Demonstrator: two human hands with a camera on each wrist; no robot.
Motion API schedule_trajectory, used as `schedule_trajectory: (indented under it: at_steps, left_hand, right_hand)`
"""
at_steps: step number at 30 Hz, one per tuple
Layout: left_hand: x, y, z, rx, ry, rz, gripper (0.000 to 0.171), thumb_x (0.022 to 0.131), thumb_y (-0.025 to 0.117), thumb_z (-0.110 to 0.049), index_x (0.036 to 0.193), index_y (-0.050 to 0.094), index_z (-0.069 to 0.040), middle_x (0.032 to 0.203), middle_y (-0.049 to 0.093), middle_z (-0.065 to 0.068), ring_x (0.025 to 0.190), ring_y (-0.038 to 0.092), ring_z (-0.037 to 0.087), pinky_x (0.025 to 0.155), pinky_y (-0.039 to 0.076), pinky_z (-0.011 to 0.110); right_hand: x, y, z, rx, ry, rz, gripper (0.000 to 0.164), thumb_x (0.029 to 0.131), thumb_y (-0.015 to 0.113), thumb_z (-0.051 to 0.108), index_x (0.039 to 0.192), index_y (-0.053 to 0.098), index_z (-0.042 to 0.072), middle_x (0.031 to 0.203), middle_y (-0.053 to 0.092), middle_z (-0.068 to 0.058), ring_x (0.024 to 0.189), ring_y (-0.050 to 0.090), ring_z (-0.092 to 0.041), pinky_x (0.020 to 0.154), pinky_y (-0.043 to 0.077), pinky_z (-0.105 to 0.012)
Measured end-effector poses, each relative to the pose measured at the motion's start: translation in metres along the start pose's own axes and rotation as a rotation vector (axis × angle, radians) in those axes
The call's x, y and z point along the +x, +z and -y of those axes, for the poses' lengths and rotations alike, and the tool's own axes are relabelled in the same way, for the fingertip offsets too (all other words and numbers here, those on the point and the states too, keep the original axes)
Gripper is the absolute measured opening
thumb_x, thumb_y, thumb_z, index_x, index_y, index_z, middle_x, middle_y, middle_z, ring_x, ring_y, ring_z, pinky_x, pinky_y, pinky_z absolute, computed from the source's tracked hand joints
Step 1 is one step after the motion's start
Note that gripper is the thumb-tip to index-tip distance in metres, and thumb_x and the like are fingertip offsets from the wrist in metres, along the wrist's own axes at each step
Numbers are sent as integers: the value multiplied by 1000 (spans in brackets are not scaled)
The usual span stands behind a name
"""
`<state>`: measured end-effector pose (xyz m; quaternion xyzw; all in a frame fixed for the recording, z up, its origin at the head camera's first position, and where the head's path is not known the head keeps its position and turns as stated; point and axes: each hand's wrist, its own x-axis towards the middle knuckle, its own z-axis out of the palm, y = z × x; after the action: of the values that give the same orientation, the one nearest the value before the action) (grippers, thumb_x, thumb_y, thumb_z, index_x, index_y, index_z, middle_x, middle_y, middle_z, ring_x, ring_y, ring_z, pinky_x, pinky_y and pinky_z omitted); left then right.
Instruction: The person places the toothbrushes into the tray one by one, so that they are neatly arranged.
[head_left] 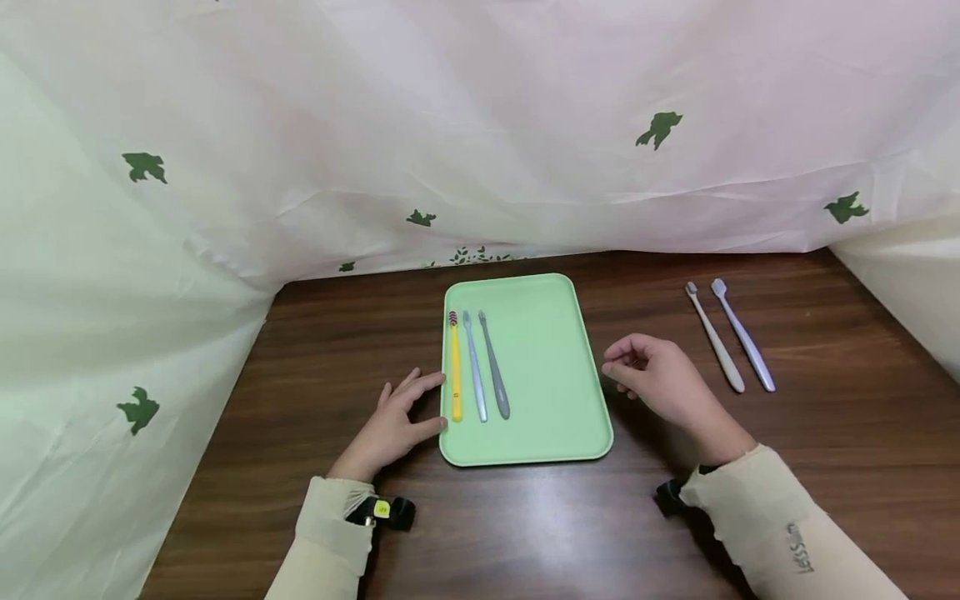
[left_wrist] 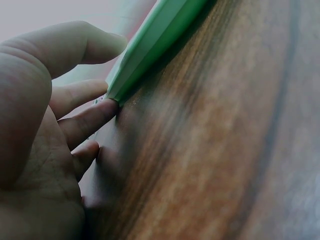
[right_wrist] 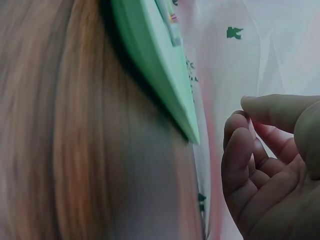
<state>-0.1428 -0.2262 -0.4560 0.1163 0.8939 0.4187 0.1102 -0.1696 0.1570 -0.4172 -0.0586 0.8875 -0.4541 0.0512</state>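
A light green tray (head_left: 555, 367) lies on the table with three toothbrushes side by side in its left half. They are a yellow toothbrush (head_left: 456, 367), a light blue toothbrush (head_left: 475, 367) and a dark grey toothbrush (head_left: 494, 367). My left hand (head_left: 390, 432) touches the tray's left rim with spread fingers; in the left wrist view the thumb (left_wrist: 95, 47) and fingertips meet its edge. Beside the tray's right edge hovers my right hand (head_left: 660, 379), loosely curled. Nothing shows between its thumb and fingers (right_wrist: 237, 150) in the right wrist view.
To the right of my right hand, a whitish toothbrush (head_left: 716, 337) and a lavender toothbrush (head_left: 744, 337) lie on the dark wooden table (head_left: 840, 400). A pale cloth (head_left: 525, 125) with green bird prints hangs along the back and sides.
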Motion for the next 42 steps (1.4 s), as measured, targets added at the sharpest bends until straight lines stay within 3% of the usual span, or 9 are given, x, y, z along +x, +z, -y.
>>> schedule_trajectory:
  at_steps: [12,32,42]
  left_hand:
    - [2,1,-2,-17,1,4,65,89,77,-21,148,50,-17,154,46,5,154,15,27,120,-9,55]
    - [2,6,0,-16,5,13,65,90,77,-20,149,50,-17,154,46,5,154,14,28,119,-10,56]
    - [1,5,-2,-16,9,-4,65,89,77,-20,148,51,-16,153,47,6,153,15,30,119,-10,57]
  right_hand:
    - [-5,-22,-12,-93,-12,-49,16,95,69,16,107,67,4,88,67,-8,74,64,-25,59,49,-31]
    - [-4,-65,-45,-121,5,-174,24,97,68,24,109,68,3,87,70,-14,72,64,-16,59,50,-23]
    - [-2,-82,-60,-158,59,-259,30,98,66,30,112,68,4,95,67,-10,72,54,-10,57,47,-24]
